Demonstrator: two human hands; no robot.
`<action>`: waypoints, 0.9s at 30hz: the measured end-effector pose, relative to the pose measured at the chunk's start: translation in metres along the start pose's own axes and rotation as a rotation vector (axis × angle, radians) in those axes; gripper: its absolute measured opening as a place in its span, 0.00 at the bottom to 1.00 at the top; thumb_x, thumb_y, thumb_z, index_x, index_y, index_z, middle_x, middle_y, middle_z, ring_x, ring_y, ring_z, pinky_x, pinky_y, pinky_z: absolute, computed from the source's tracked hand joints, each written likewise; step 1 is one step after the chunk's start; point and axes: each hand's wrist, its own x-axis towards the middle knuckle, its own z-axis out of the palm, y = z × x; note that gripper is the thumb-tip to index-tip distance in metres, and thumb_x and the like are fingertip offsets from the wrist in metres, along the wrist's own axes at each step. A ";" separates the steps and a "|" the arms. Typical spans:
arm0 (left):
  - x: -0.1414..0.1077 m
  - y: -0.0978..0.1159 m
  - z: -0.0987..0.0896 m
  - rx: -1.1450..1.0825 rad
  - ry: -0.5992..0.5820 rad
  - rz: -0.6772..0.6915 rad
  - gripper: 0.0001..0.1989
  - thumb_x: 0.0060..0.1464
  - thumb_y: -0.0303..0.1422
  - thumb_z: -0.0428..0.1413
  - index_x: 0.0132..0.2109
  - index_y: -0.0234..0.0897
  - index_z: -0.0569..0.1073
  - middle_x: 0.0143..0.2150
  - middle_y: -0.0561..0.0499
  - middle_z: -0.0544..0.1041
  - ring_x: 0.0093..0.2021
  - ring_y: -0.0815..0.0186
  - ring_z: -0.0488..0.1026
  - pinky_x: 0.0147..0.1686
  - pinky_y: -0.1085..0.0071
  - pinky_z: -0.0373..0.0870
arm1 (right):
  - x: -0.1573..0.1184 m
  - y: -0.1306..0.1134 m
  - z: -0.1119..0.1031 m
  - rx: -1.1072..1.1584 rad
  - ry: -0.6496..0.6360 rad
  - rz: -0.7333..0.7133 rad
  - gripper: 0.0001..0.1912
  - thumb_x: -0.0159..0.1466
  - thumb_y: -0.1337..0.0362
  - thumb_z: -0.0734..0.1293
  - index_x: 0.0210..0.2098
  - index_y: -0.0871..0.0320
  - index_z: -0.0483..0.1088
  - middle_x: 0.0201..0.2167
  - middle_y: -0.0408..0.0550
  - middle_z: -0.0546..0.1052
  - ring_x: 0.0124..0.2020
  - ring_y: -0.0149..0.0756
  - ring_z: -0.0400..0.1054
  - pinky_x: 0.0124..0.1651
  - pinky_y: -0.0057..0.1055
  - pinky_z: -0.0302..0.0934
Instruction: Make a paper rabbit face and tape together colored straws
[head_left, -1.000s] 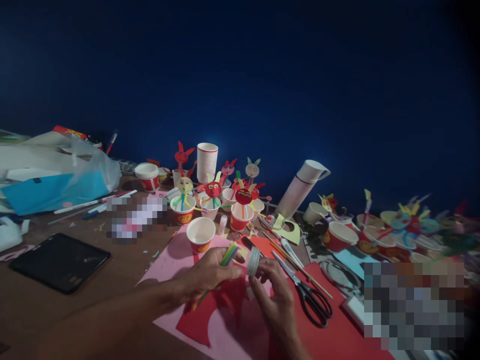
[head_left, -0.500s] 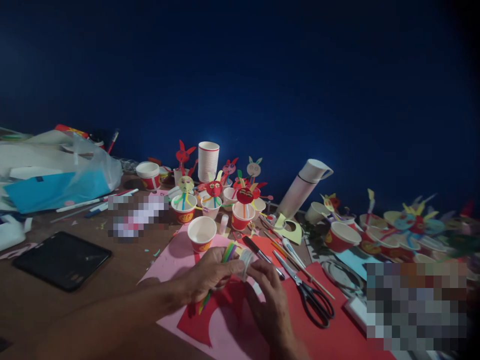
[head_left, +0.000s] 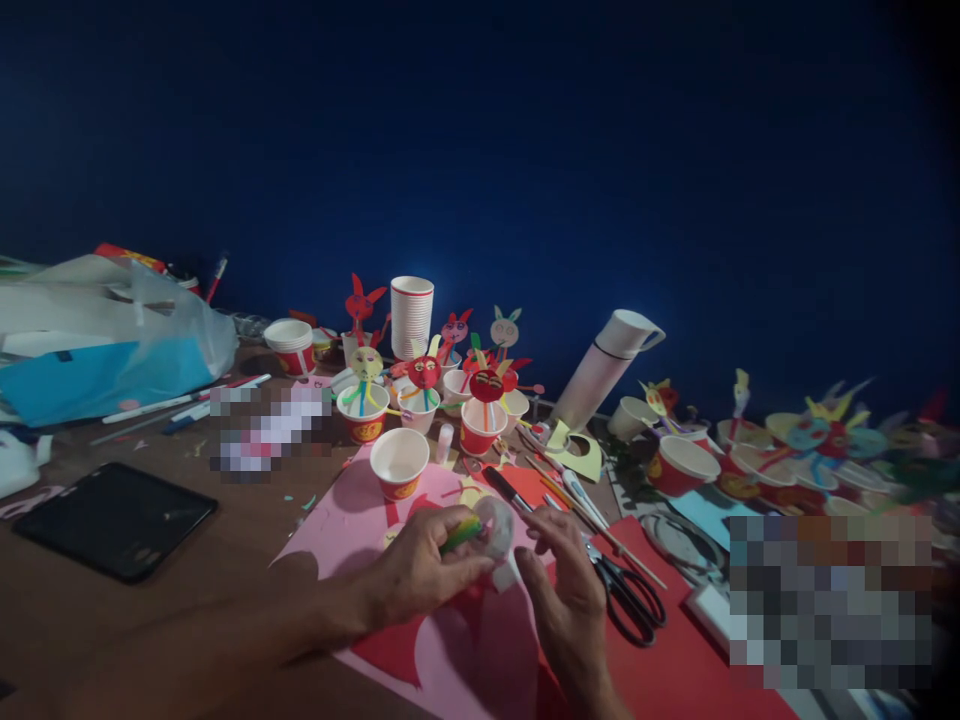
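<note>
Colourful strips point(head_left: 461, 533), green and yellow, are pinched in my left hand point(head_left: 420, 560), together with or against a clear round tape roll point(head_left: 495, 530). My right hand point(head_left: 562, 575) is just right of the roll, its fingers apart and nothing visible in them. Below both hands lie pink paper point(head_left: 457, 660) and a red paper piece point(head_left: 390, 650). A red and white paper cup point(head_left: 400, 462) stands on the pink paper beyond my left hand. Black-handled scissors point(head_left: 634, 600) rest to the right, their blades partly hidden by my right hand.
Paper cups with face figures point(head_left: 426, 372) stand behind, beside a tall cup stack point(head_left: 412, 318). A tilted flask point(head_left: 606, 365) is at the back. A black tablet point(head_left: 116, 520) and a plastic bag point(head_left: 172, 330) lie left; more cups point(head_left: 684, 465) stand right.
The strips have turned from upright to slanting towards the roll. My right hand has moved off the roll to the right, and its fingers have spread.
</note>
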 end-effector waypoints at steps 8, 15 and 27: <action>-0.003 0.005 0.000 0.138 -0.124 0.045 0.08 0.51 0.33 0.52 0.35 0.34 0.72 0.28 0.54 0.67 0.28 0.72 0.60 0.28 0.78 0.57 | 0.007 -0.004 -0.006 -0.047 -0.177 -0.114 0.10 0.62 0.71 0.63 0.41 0.53 0.71 0.34 0.48 0.67 0.36 0.37 0.64 0.36 0.33 0.61; -0.005 0.003 -0.005 0.313 -0.186 0.098 0.10 0.54 0.37 0.51 0.33 0.35 0.72 0.26 0.55 0.67 0.26 0.72 0.60 0.25 0.77 0.53 | 0.007 -0.002 -0.008 -0.102 -0.168 -0.075 0.07 0.64 0.68 0.60 0.32 0.56 0.67 0.31 0.47 0.69 0.35 0.37 0.64 0.38 0.33 0.59; -0.002 0.000 -0.007 0.247 -0.076 0.179 0.11 0.52 0.36 0.53 0.37 0.34 0.75 0.29 0.52 0.71 0.28 0.70 0.63 0.29 0.76 0.59 | 0.018 0.005 -0.018 0.123 0.019 0.442 0.25 0.64 0.47 0.55 0.21 0.58 0.62 0.18 0.43 0.63 0.21 0.32 0.57 0.25 0.27 0.52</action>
